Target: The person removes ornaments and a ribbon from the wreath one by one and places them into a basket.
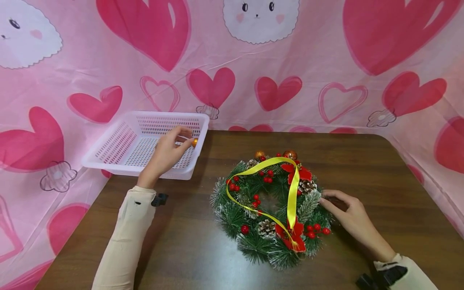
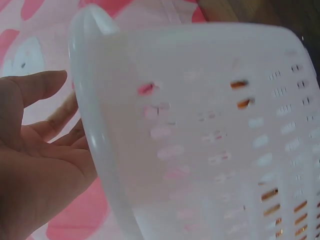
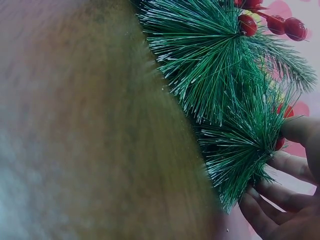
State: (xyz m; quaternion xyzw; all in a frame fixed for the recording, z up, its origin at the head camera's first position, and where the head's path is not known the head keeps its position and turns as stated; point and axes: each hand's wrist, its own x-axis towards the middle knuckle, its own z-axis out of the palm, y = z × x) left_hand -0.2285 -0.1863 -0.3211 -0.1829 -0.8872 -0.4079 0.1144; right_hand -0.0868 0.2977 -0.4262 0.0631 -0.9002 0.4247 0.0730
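**Bauble over the basket, wreath steadied on the table**

Your left hand [image 1: 167, 152] pinches a small orange bauble [image 1: 195, 142] between thumb and fingertips, right at the near rim of the white slotted basket [image 1: 119, 139] in the left middle of the head view. Your right hand [image 1: 349, 215] rests against the right edge of the Christmas wreath [image 1: 272, 209] at frame centre, fingers lightly curled round its pine tips, with a yellow ribbon [image 1: 291, 193] looped across it.

Looks to me like you're stripping ornaments and binning them, and this one's at the drop-off stage. The next move would call for carrying it clear past the rim before letting go, so it doesn't bounce back onto the wooden table [image 1: 362, 169].

Hard to read: the left wrist view is mostly blurred basket wall, with no bauble showing. The right wrist view is blurry too, and I can't tell how firm that hold on the wreath is.
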